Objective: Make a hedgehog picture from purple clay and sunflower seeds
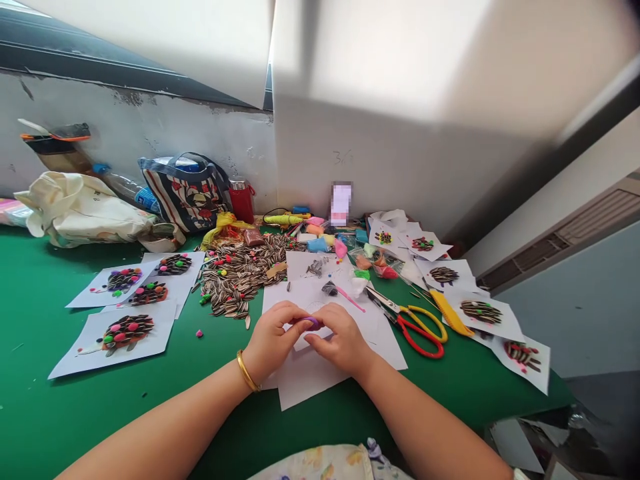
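My left hand and my right hand meet over white paper sheets, their fingertips closed on a small piece of purple clay. A gold bangle circles my left wrist. Just beyond my hands lie a dark lump and a thin pink stick on the paper. To the left spreads a heap of striped sunflower seeds mixed with small coloured balls. Scissors with red and yellow handles rest right of the paper.
Cards with seed hedgehogs lie at left, and more such cards at right. Behind are bagged coloured clay, a blurred phone, a red bottle and a patterned bag. A yellow cutter lies beside the scissors.
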`<state>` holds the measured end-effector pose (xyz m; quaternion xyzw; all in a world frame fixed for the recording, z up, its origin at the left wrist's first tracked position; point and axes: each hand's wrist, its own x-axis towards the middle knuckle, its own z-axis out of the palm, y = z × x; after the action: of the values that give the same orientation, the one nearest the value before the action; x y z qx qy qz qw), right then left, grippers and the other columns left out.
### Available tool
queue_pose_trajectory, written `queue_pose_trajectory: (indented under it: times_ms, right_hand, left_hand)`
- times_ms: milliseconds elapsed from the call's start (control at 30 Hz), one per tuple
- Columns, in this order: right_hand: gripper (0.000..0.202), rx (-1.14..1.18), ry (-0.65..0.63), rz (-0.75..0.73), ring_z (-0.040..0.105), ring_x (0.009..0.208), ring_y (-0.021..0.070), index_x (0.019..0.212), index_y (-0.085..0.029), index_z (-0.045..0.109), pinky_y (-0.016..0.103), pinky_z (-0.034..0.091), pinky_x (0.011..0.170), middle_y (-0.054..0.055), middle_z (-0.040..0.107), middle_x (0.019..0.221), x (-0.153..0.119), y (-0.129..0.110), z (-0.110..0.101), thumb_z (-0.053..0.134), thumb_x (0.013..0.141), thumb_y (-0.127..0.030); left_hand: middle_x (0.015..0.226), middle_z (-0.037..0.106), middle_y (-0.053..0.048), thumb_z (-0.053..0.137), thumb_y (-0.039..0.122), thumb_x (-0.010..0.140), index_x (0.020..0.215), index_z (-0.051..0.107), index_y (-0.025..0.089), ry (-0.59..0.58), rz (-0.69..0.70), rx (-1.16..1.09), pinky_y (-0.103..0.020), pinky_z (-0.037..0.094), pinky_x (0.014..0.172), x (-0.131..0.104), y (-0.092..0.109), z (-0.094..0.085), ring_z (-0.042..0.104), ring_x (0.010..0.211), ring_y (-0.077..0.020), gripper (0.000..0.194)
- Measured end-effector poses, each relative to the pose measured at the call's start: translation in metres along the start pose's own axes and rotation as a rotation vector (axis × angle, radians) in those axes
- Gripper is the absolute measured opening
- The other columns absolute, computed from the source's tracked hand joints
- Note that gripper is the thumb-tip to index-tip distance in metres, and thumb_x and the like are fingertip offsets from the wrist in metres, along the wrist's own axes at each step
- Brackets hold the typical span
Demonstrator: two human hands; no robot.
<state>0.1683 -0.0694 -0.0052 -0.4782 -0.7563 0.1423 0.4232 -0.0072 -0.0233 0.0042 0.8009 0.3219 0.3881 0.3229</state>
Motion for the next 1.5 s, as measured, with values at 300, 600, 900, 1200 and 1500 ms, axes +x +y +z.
queue_pose_trajectory:
  times_ms: [300,600,900,1200,1500]
  right_hand:
    - [0.011,-0.058,0.021,0.014,0.053,0.069,0.0159,0.075,-0.021,0.060,0.031,0.040,0.069,0.000,0.059,0.068,0.0014,0.0027,0.0027,0.058,0.086,-0.021]
    - [0.008,0.044,0.003,0.027,0.060,0.079,0.0183,0.091,-0.022,0.067,0.033,0.043,0.076,0.002,0.068,0.081,0.0025,-0.0015,0.0000,0.063,0.087,-0.028]
    - [0.009,-0.031,0.020,0.020,0.059,0.074,0.0170,0.080,-0.022,0.067,0.032,0.043,0.072,0.000,0.067,0.074,0.0007,0.0046,0.0019,0.060,0.085,-0.020]
    - [0.010,0.030,0.040,0.035,0.056,0.072,0.0166,0.082,-0.022,0.064,0.032,0.042,0.071,0.001,0.064,0.073,0.0022,0.0002,0.0010,0.056,0.087,-0.019]
    - [0.008,-0.030,0.017,0.019,0.054,0.072,0.0167,0.079,-0.021,0.063,0.032,0.041,0.071,0.001,0.062,0.071,0.0011,0.0007,0.0022,0.057,0.085,-0.019]
  left_hand:
    - [0.089,0.066,-0.004,0.065,0.029,0.088,0.101,0.071,0.022,-0.019,0.038,0.009,-0.030,0.052,0.074,-0.0005,-0.0031,0.0017,0.061,0.083,-0.0168,0.016]
    - [0.083,0.067,-0.003,0.059,0.025,0.091,0.088,0.067,0.020,0.041,0.030,0.029,-0.029,0.049,0.072,-0.0010,0.0024,0.0009,0.060,0.079,-0.0160,0.010]
    - [0.096,0.065,-0.005,0.065,0.026,0.088,0.109,0.067,0.023,0.009,0.110,0.099,-0.033,0.051,0.081,-0.0040,0.0003,0.0018,0.061,0.090,-0.0188,0.022]
    - [0.082,0.067,-0.003,0.060,0.029,0.091,0.087,0.069,0.021,0.023,0.016,0.008,-0.029,0.049,0.072,-0.0002,-0.0031,0.0010,0.061,0.079,-0.0160,0.013]
    - [0.083,0.063,-0.002,0.062,0.022,0.090,0.095,0.073,0.024,0.000,0.063,0.001,-0.027,0.048,0.072,-0.0029,-0.0003,0.0005,0.059,0.080,-0.0148,0.012]
